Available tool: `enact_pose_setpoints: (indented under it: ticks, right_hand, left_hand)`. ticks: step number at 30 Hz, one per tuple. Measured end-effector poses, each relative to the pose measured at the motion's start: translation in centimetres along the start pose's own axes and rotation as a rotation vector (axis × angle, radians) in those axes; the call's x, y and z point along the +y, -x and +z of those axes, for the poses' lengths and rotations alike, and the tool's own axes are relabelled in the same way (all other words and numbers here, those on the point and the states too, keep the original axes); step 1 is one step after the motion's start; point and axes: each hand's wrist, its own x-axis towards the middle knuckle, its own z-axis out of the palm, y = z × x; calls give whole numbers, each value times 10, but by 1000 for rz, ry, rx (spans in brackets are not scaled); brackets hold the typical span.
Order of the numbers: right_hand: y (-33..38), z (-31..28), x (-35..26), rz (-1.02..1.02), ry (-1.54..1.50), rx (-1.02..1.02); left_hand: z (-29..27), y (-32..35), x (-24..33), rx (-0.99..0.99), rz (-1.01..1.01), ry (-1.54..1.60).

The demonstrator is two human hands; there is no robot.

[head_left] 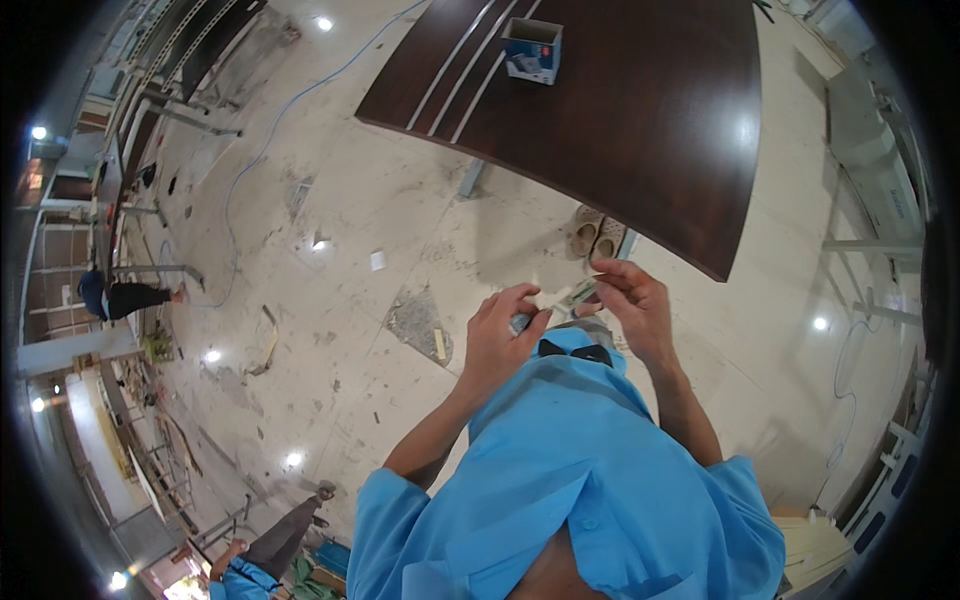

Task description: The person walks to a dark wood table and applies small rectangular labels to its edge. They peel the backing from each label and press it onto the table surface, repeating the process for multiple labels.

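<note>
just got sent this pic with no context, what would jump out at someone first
The person's own bright blue shirt fills the lower middle, with the left hand and right hand raised together above it, pinching small items too small to identify. Behind them a big dark brown panel spans the top, a small blue and white box standing on it, over a dusty pale floor.

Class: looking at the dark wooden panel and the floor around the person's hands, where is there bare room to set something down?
The dark wooden panel is bare right of the small blue-and-white box. Open floor lies left of the panel. It is crowded by the sandals and littered near the left wall. Both hands hold small items.
</note>
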Motion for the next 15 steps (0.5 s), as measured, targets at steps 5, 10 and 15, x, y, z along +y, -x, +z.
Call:
enact_pose_setpoints:
  ticks: [5, 10, 15]
  right_hand:
    - [4, -9, -17, -160, 429, -93]
    - [-1, -16, -27, -276, 617, -197]
    - [-1, -30, -37, -240, 655, -215]
  left_hand:
    - [-1, -22, 17, -85, 171, -23]
    - [11, -37, 34, -249, 110, 11]
    - [26, -52, 41, -314, 203, -67]
